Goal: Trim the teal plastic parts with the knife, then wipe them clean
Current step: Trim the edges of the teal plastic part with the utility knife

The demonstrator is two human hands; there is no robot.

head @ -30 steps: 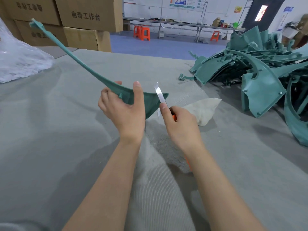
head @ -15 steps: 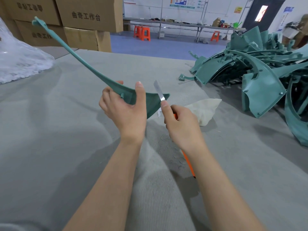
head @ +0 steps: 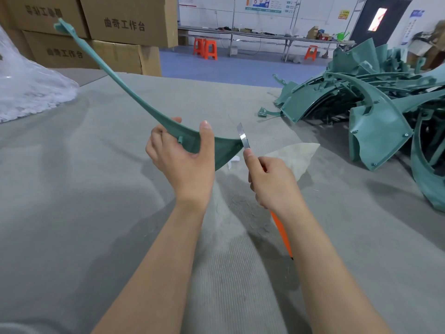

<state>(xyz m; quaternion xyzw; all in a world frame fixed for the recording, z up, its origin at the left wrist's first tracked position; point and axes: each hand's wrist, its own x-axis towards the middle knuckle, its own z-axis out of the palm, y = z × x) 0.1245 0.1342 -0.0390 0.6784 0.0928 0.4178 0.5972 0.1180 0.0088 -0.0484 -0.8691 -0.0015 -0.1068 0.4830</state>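
Note:
My left hand [head: 183, 157] grips the wide end of a long, curved teal plastic part [head: 125, 89], whose thin end reaches up and to the left. In my right hand [head: 272, 182] is a knife with an orange handle; its steel blade [head: 243, 137] points upward and touches the part's right tip. A white cloth [head: 296, 156] lies on the table just behind my right hand.
A big heap of teal plastic parts [head: 375, 109] fills the table's right side. A grey fabric cover [head: 72, 189] spreads over the table. A clear plastic bag [head: 26, 92] sits at the far left, with cardboard boxes [head: 120, 25] stacked behind it.
The blade has slid right along the part's edge to its tip. The part's thin end has tilted slightly to the right.

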